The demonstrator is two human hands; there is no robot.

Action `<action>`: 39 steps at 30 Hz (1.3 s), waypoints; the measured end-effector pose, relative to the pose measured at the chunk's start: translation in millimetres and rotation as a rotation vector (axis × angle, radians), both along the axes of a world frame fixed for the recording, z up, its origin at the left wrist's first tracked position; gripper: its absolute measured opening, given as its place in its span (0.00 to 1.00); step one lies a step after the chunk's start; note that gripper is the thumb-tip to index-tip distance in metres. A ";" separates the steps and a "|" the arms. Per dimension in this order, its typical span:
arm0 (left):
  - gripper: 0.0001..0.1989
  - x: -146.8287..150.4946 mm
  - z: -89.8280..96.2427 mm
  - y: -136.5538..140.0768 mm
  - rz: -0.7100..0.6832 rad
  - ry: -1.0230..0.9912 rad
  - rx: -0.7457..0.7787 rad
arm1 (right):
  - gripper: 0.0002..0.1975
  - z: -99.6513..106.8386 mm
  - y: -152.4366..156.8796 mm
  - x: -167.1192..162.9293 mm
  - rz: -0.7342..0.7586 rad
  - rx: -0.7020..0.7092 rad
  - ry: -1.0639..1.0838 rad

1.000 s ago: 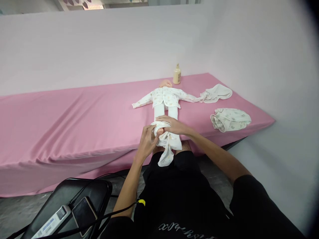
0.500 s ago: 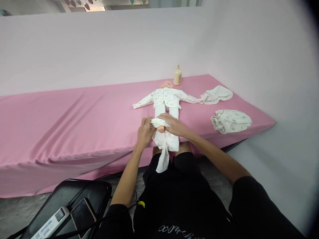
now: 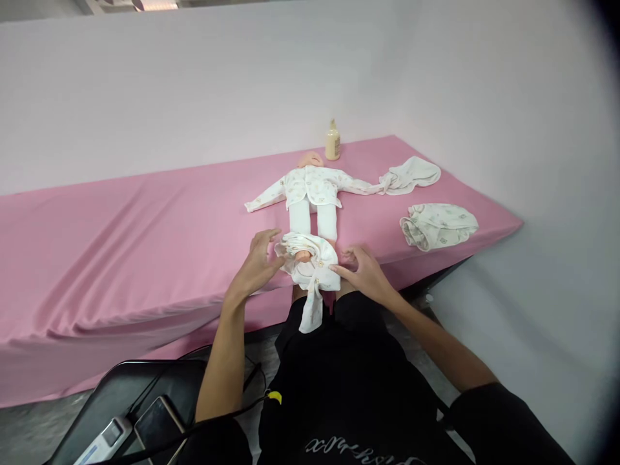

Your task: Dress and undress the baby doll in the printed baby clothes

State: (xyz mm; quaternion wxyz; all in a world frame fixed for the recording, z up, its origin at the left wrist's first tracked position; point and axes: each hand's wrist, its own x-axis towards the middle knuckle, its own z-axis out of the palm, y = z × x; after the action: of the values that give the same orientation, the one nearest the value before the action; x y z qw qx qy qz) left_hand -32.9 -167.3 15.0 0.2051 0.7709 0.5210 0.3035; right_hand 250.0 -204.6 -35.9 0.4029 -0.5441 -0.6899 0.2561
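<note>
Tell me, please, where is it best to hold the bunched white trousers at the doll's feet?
Probably at the gathered waistband of the white trousers, one hand from each side: left hand and right hand already flank the bunch, and its loose leg dangles over the table edge.

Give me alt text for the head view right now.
Both hands, left hand and right hand, rest open beside bunched white trousers at a baby doll's feet on a pink table. A bottle and two folded garments lie beyond.
</note>
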 end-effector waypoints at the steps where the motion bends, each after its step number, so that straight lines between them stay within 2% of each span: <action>1: 0.29 5.7 10.8 -4.2 -0.021 0.022 0.052 | 0.21 -3.3 -5.0 -3.4 -0.033 -0.067 0.014; 4: 0.22 33.9 43.5 -1.5 -0.178 0.182 0.129 | 0.20 -11.8 -13.9 -16.4 -0.084 -0.191 0.009; 7: 0.19 67.3 65.5 23.8 -0.418 0.492 0.024 | 0.14 -15.9 -14.4 -27.8 -0.064 -0.212 -0.019; 10: 0.15 89.0 71.6 54.5 -0.568 0.812 -0.053 | 0.15 -13.3 -10.9 -32.3 -0.007 -0.104 0.021; 13: 0.11 90.9 70.2 73.9 -0.639 0.878 -0.116 | 0.07 -4.0 -3.8 -28.0 -0.018 0.044 0.165; 16: 0.13 79.3 67.5 79.7 -0.633 0.757 -0.120 | 0.03 8.3 9.4 -18.1 -0.035 0.085 0.269; 19: 0.17 67.4 59.8 78.2 -0.583 0.591 -0.100 | 0.06 18.8 23.1 -9.9 -0.108 0.086 0.284; 21: 0.19 63.6 51.1 75.5 -0.505 0.494 -0.076 | 0.09 22.2 26.5 -8.0 -0.132 0.066 0.307; 24: 0.19 63.8 39.4 70.8 -0.367 0.373 -0.067 | 0.12 20.6 19.7 -9.0 -0.083 -0.020 0.376; 28: 0.19 63.2 43.6 71.3 -0.293 0.165 -0.276 | 0.14 16.2 6.8 -7.4 0.023 -0.201 0.416; 30: 0.19 60.4 53.9 77.2 -0.289 0.067 -0.433 | 0.15 19.9 8.3 -3.2 0.082 -0.212 0.338; 33: 0.19 57.1 70.8 91.3 -0.300 -0.067 -0.700 | 0.12 33.7 23.4 4.4 0.309 -0.130 0.215; 35: 0.19 57.4 78.4 100.3 -0.313 -0.167 -0.840 | 0.13 43.6 38.7 7.9 0.461 -0.105 0.245; 37: 0.18 59.4 81.7 106.0 -0.317 -0.268 -0.911 | 0.17 49.8 54.7 9.0 0.491 -0.140 0.339; 39: 0.16 61.9 81.8 108.0 -0.296 -0.362 -0.922 | 0.18 50.7 69.7 8.2 0.458 -0.228 0.463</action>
State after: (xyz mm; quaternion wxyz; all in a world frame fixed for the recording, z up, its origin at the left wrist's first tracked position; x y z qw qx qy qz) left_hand 29.0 -59.4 96.8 0.6512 0.6011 0.4420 0.1386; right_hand 258.1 -134.9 14.8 0.4172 -0.3440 -0.6515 0.5321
